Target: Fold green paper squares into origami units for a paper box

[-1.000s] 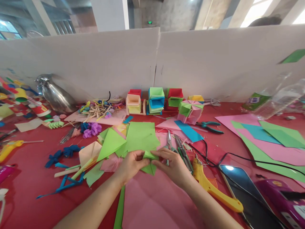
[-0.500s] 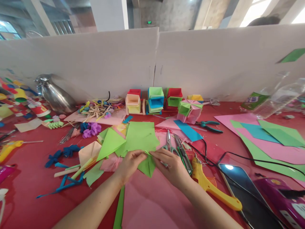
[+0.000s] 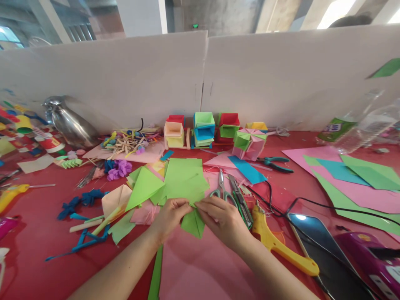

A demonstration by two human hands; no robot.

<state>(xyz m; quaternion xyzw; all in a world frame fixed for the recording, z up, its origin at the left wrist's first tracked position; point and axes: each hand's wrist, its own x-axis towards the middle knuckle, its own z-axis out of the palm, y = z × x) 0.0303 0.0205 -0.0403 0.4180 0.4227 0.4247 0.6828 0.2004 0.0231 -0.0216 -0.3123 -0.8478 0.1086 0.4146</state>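
Observation:
A small green folded paper (image 3: 193,224) with creases hangs between my two hands, above a pink sheet (image 3: 203,266). My left hand (image 3: 172,216) pinches its upper left edge between thumb and fingers. On the other side, my right hand (image 3: 220,216) pinches the upper right edge, its fingertips close to those of the left. Just beyond the fingers lies a larger green sheet (image 3: 183,177). A bright green folded triangle (image 3: 144,187) rests to its left. Scissors (image 3: 221,183) and a green box cutter (image 3: 240,200) lie right beside my right hand.
Right of my right arm are a yellow glue gun (image 3: 278,246), a phone (image 3: 315,250) and a black cable (image 3: 331,204). Pliers (image 3: 276,163) lie farther back. Folded paper boxes (image 3: 204,131) stand by the white partition (image 3: 125,83). A metal jug (image 3: 70,121) is at the back left.
The green folded paper's lower tip has shifted slightly down and right, showing a little more of it. Both hands keep their pinch in nearly the same place.

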